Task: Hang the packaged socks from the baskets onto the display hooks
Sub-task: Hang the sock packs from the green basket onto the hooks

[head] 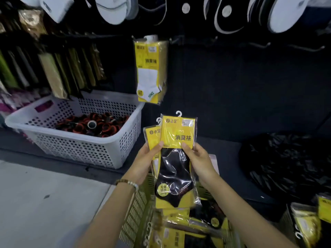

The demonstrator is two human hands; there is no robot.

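I hold two yellow sock packs upright in front of me. The front pack (176, 158) shows black socks under clear film and has a white plastic hanger on top. My right hand (198, 161) grips its right edge, thumb on the yellow card. My left hand (146, 161) grips the left side and the second pack (151, 135) tucked behind. Below my hands, a yellowish basket (136, 210) holds more sock packs (179, 228). Several white-sock packs (150, 68) hang on one display hook above. Bare display hooks (259, 44) stick out of the dark wall at the upper right.
A white perforated basket (75, 145) with black and orange rolled items stands at the left. Green and tan packs (59, 72) hang on the left rack. A black plastic bag (286, 165) lies at the right, with another container of yellow packs (308, 222) at the bottom right.
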